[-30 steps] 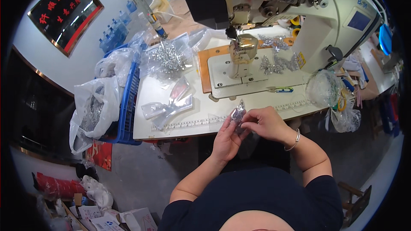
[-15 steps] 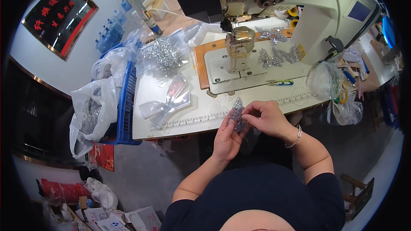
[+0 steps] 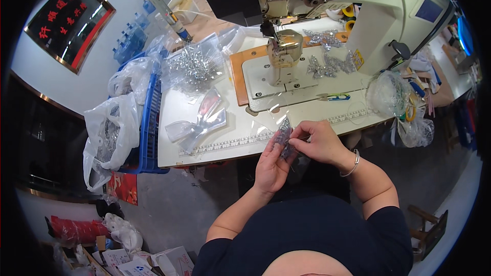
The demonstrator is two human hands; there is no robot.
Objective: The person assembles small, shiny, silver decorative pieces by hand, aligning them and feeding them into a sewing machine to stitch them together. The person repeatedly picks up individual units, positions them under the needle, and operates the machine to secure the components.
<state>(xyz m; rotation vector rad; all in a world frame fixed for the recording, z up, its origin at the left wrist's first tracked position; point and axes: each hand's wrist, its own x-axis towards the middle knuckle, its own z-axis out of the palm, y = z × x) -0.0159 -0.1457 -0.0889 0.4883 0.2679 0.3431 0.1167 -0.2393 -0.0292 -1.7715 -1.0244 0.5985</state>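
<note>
Between my hands, at the table's front edge, is a glittering silver rhinestone piece point(image 3: 284, 134) with clear film about its upper end. My left hand point(image 3: 271, 169) holds it from below, its fingers closed along the piece. My right hand point(image 3: 319, 142) pinches at its right side with thumb and forefinger; the exact spot under the fingertips is hidden. Beyond them stands a white sewing machine point(image 3: 285, 53). Several similar silver pieces point(image 3: 330, 65) lie on its bed. Yellow-green thread snips point(image 3: 335, 97) rest to the right, and a clear plastic bow shape point(image 3: 198, 122) lies to the left.
A ruler strip point(image 3: 225, 145) runs along the front of the white table point(image 3: 171, 151). Left of the table are a blue crate point(image 3: 149, 122) and a white plastic bag point(image 3: 110, 138). Silver pieces point(image 3: 193, 69) in clear film are heaped behind. Clear bags point(image 3: 388, 94) sit at the right.
Both hands keep their hold with barely any movement. The clear film above the silver piece now catches the light differently, and the whole view has shifted slightly.
</note>
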